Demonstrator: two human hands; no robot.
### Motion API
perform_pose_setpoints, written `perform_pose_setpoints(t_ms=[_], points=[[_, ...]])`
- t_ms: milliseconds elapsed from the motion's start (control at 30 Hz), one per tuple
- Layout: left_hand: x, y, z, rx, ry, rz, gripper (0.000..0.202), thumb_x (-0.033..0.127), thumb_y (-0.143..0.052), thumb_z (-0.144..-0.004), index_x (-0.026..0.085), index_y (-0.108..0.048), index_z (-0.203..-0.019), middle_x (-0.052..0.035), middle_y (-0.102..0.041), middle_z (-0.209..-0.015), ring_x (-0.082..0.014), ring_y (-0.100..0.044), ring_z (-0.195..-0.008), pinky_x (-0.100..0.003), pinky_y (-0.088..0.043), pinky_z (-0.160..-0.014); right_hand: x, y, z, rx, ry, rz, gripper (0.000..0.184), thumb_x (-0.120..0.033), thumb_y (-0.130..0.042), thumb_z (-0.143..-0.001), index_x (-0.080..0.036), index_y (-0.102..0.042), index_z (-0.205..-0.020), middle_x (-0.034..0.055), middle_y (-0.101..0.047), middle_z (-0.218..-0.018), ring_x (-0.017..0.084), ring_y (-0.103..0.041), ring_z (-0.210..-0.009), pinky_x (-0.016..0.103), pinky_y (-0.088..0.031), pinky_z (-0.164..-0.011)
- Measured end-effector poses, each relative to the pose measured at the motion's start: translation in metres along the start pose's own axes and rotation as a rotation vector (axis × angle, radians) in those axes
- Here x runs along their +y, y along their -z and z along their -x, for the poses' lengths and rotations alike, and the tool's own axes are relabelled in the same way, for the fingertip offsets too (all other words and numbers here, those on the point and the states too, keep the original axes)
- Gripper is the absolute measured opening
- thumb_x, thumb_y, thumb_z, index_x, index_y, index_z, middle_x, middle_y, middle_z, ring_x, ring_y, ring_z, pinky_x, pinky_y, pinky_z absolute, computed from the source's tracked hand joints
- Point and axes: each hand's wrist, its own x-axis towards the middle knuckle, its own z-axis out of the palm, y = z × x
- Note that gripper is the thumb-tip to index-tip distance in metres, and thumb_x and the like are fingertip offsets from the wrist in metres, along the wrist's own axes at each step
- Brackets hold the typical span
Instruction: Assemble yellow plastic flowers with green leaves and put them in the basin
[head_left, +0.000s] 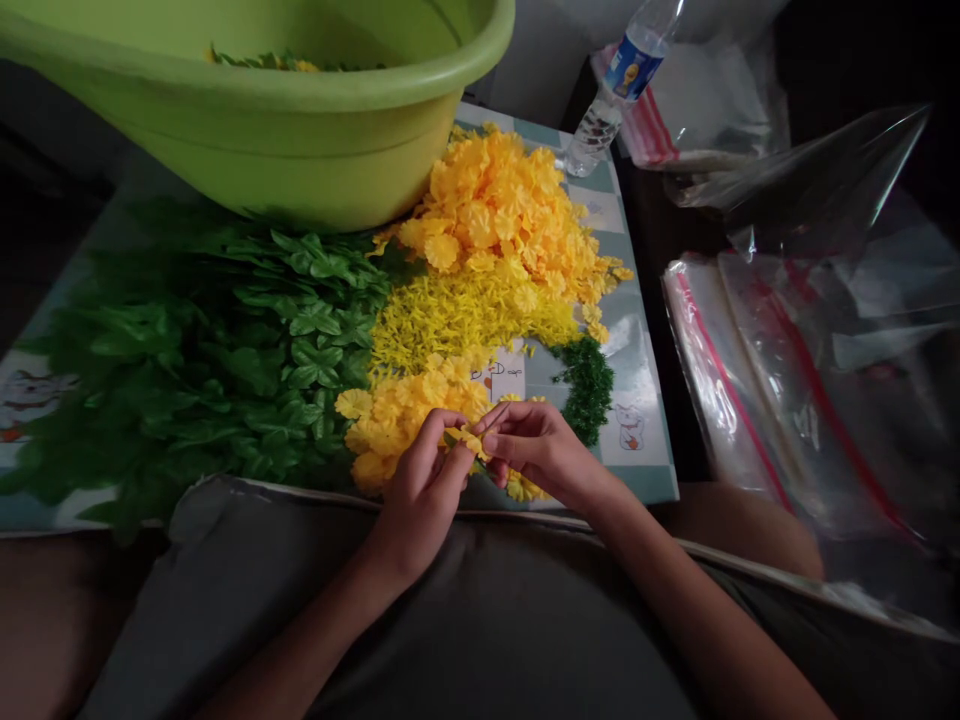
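Observation:
My left hand (424,490) and my right hand (536,450) meet in the middle, their fingertips pinching a small yellow artificial flower (469,440) from both sides. Just beyond them lies a heap of loose yellow flowers (405,410). Farther back are a pile of deeper orange-yellow flowers (495,210) and a bed of thin yellow pieces (465,320). Artificial green leaves (225,340) spread to the left of my hands, and a dark green sprig pile (589,385) sits to the right.
A lime-green plastic basin (225,120) holding some green and yellow pieces overhangs the back of the patterned mat (637,440). To the right lie clear red-striped plastic bags (787,380) and a plastic water bottle (615,100). My lap runs along the mat's near edge.

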Motion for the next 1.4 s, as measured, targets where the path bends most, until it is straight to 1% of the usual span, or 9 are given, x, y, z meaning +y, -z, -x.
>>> perform_pose_setpoints(t_ms=[267, 333, 400, 567, 667, 900, 1167, 1300, 1400], points=[[0.003, -0.001, 0.0, -0.016, -0.03, 0.02, 0.026, 0.045, -0.041, -0.09, 0.025, -0.051, -0.103, 0.0005, -0.052, -0.084, -0.0077, -0.041, -0.052, -0.018, -0.032, -0.044, 0.006, 0.002, 0.002, -0.066, -0.008, 0.108, 0.014, -0.025, -0.072, -0.073, -0.017, -0.061, -0.075, -0.0041, -0.06, -0.062, 0.008, -0.059, -0.048, 0.022, -0.047, -0.049], [0.003, -0.001, -0.002, -0.045, -0.056, -0.007, 0.027, 0.045, -0.047, -0.088, 0.023, -0.055, -0.1, 0.0001, -0.053, -0.082, -0.0077, -0.042, -0.053, -0.017, -0.031, -0.043, -0.001, 0.005, 0.002, -0.085, -0.016, 0.188, 0.017, -0.026, -0.072, -0.071, -0.017, -0.059, -0.077, -0.0035, -0.059, -0.063, 0.009, -0.059, -0.049, 0.024, -0.048, -0.051], [0.003, -0.001, -0.003, -0.049, -0.053, 0.01, 0.023, 0.042, -0.051, -0.087, 0.022, -0.058, -0.094, 0.0028, -0.048, -0.069, -0.0066, -0.038, -0.049, -0.016, -0.027, -0.041, -0.01, 0.01, 0.002, -0.024, -0.002, 0.358, 0.019, -0.028, -0.07, -0.073, -0.016, -0.059, -0.082, -0.0026, -0.059, -0.066, 0.009, -0.057, -0.05, 0.025, -0.047, -0.051], [0.005, -0.001, -0.006, -0.052, 0.043, 0.209, 0.02, 0.037, -0.05, -0.088, 0.02, -0.056, -0.08, 0.0094, -0.021, -0.051, -0.0042, -0.018, -0.04, -0.014, -0.015, -0.038, -0.021, 0.032, -0.001, 0.401, 0.187, 1.113, 0.009, -0.021, -0.052, -0.082, -0.015, -0.058, -0.083, -0.0012, -0.054, -0.063, 0.01, -0.05, -0.055, 0.023, -0.039, -0.051], [0.007, 0.0, -0.006, -0.052, 0.086, 0.291, 0.021, 0.036, -0.05, -0.088, 0.019, -0.052, -0.076, 0.0107, -0.017, -0.049, -0.0037, -0.015, -0.039, -0.014, -0.013, -0.037, -0.015, 0.036, -0.004, 0.411, 0.204, 1.397, 0.006, -0.014, -0.052, -0.079, -0.015, -0.059, -0.078, 0.0033, -0.057, -0.072, 0.013, -0.052, -0.065, 0.026, -0.039, -0.06], [0.007, 0.0, -0.008, -0.05, 0.118, 0.335, 0.019, 0.034, -0.051, -0.086, 0.019, -0.05, -0.076, 0.0117, -0.019, -0.046, -0.0027, -0.014, -0.036, -0.013, -0.013, -0.036, -0.001, 0.036, -0.008, 0.397, 0.198, 1.575, 0.007, -0.014, -0.051, -0.08, -0.015, -0.058, -0.08, 0.012, -0.059, -0.088, 0.023, -0.052, -0.082, 0.032, -0.036, -0.068], [0.006, 0.0, -0.008, -0.081, 0.151, 0.298, 0.02, 0.037, -0.05, -0.086, 0.019, -0.05, -0.077, 0.0121, -0.018, -0.046, -0.0031, -0.013, -0.036, -0.014, -0.012, -0.035, -0.008, 0.031, -0.007, 0.415, 0.24, 1.358, 0.014, -0.017, -0.047, -0.085, -0.015, -0.058, -0.078, 0.0077, -0.061, -0.078, 0.016, -0.055, -0.071, 0.028, -0.04, -0.064], [0.003, 0.0, -0.008, -0.148, 0.161, 0.176, 0.024, 0.041, -0.048, -0.088, 0.02, -0.051, -0.077, 0.0108, -0.02, -0.048, -0.0042, -0.015, -0.037, -0.015, -0.013, -0.035, -0.013, 0.025, -0.004, 0.348, 0.192, 0.696, 0.017, -0.032, -0.056, -0.084, -0.016, -0.06, -0.079, 0.0008, -0.058, -0.064, 0.012, -0.054, -0.058, 0.026, -0.043, -0.059], [0.002, -0.001, -0.007, -0.159, 0.127, 0.057, 0.026, 0.043, -0.048, -0.088, 0.019, -0.052, -0.076, 0.0094, -0.023, -0.05, -0.0051, -0.018, -0.039, -0.017, -0.016, -0.036, -0.015, 0.017, -0.002, 0.282, 0.128, 0.196, 0.015, -0.03, -0.067, -0.074, -0.015, -0.062, -0.073, -0.0019, -0.055, -0.059, 0.009, -0.052, -0.054, 0.026, -0.042, -0.058]])
